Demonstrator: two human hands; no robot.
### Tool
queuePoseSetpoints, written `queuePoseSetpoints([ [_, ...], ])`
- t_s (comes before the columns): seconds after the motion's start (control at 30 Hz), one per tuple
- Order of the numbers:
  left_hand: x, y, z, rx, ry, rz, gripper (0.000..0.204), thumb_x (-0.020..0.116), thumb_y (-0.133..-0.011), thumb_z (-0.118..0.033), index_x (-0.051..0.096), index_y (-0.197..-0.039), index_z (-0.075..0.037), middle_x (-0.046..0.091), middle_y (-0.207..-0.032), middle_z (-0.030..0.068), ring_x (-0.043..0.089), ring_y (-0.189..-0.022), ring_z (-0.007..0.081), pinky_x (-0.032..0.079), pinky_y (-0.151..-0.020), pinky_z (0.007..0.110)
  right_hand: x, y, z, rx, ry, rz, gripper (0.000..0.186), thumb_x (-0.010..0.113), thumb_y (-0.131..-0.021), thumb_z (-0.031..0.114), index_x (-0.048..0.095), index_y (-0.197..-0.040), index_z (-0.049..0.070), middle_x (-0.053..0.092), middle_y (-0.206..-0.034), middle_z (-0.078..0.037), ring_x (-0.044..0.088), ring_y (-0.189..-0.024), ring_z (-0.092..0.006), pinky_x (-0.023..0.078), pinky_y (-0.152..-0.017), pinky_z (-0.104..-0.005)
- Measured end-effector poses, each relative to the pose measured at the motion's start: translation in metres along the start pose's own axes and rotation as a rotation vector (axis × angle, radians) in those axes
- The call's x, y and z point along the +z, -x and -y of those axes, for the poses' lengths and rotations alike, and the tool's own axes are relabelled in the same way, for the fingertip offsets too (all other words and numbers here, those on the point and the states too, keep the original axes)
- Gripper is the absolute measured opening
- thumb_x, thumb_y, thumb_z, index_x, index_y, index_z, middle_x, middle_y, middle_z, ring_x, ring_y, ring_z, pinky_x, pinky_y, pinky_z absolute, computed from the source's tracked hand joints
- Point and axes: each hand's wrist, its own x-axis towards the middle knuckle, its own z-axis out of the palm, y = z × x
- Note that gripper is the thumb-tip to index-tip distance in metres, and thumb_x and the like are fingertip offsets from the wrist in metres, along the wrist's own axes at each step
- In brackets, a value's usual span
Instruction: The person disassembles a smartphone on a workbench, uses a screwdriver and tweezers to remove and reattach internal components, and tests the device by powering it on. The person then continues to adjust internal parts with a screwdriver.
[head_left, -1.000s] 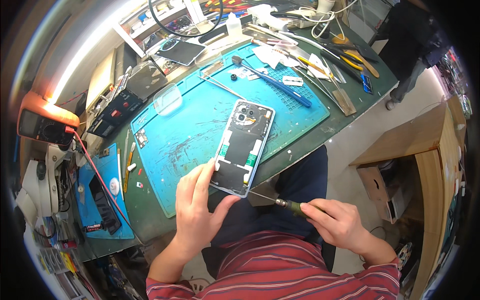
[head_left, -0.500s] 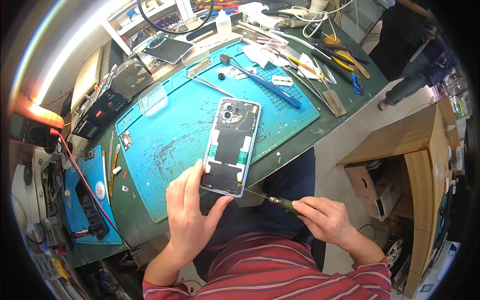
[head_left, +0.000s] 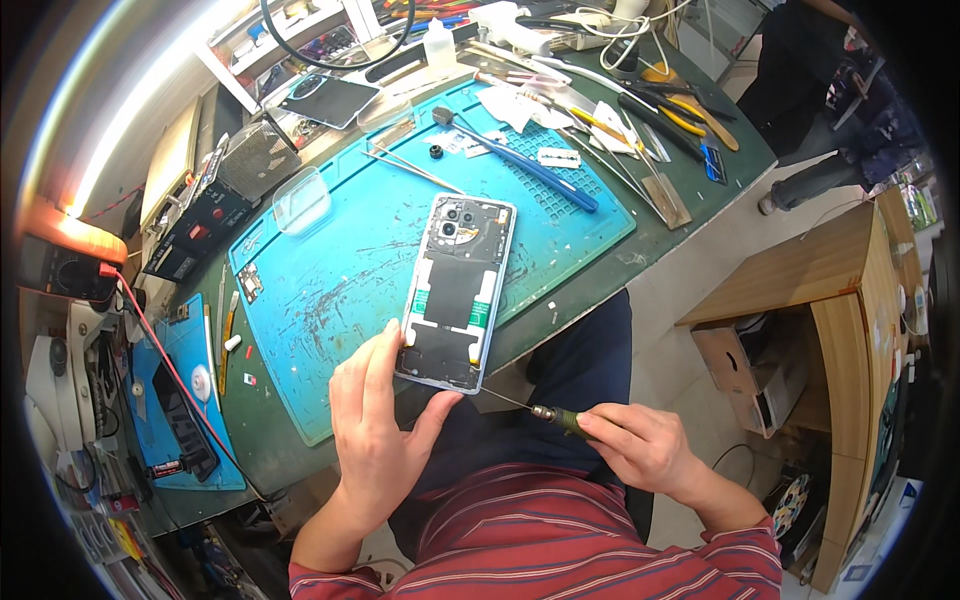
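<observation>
A smartphone (head_left: 452, 298) with its back cover off lies over the near edge of the blue mat (head_left: 330, 300), its dark inner parts and camera lenses facing up. My left hand (head_left: 378, 425) grips its lower end, fingers along the left side and thumb under the bottom edge. Pinched in my right hand (head_left: 640, 445) is a slim tool (head_left: 562, 419) with a green handle, a metal collar and a thin shaft. The tip of that shaft is at the phone's lower right corner; whether it touches I cannot tell.
Tweezers (head_left: 415, 168) lie just beyond the phone, with a blue-handled brush (head_left: 530, 165) to their right. A clear plastic box (head_left: 302, 202) sits on the mat's left part. Pliers (head_left: 685, 118) and other tools crowd the far right. A wooden cabinet (head_left: 780, 270) stands at right.
The tool's tip has slid slightly down at the phone's lower right corner, and its shaft slants more steeply. The whole view has shifted a little; my left hand keeps its grip.
</observation>
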Motion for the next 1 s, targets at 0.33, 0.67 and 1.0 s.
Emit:
queuePoseSetpoints([
  [0.33, 0.0026, -0.0003, 0.0011, 0.01, 0.011, -0.041, 0.083, 0.094, -0.079, -0.017, 0.054, -0.149, 0.004, 0.067, -0.131, 0.0169, 0.063, -0.116, 0.0352, 0.049, -0.1, 0.045, 0.0046, -0.0002, 0.004, 0.011, -0.009, -0.035, 0.046, 0.081, -0.081, 0.0, 0.076, -0.126, 0.01, 0.074, -0.107, -0.005, 0.07, -0.075, -0.0196, 0.058, -0.061, -0.0305],
  [0.67, 0.0028, 0.0002, 0.0017, 0.004, 0.011, -0.038, 0.084, 0.094, -0.079, -0.018, 0.054, -0.149, 0.004, 0.067, -0.13, 0.0167, 0.062, -0.116, 0.035, 0.049, -0.1, 0.045, 0.007, 0.0025, 0.0029, 0.005, -0.004, -0.11, 0.047, 0.081, -0.08, -0.001, 0.076, -0.126, 0.01, 0.075, -0.108, -0.005, 0.07, -0.073, -0.0187, 0.057, -0.061, -0.03],
  [1.0, 0.003, -0.0004, 0.0021, 0.004, 0.018, -0.04, 0.084, 0.094, -0.078, -0.018, 0.054, -0.149, 0.004, 0.067, -0.129, 0.0171, 0.063, -0.116, 0.035, 0.049, -0.1, 0.045, 0.0102, 0.0027, 0.0064, -0.005, 0.02, -0.026, 0.049, 0.08, -0.08, 0.0, 0.076, -0.127, 0.011, 0.074, -0.108, -0.005, 0.068, -0.07, -0.0182, 0.055, -0.058, -0.0298],
])
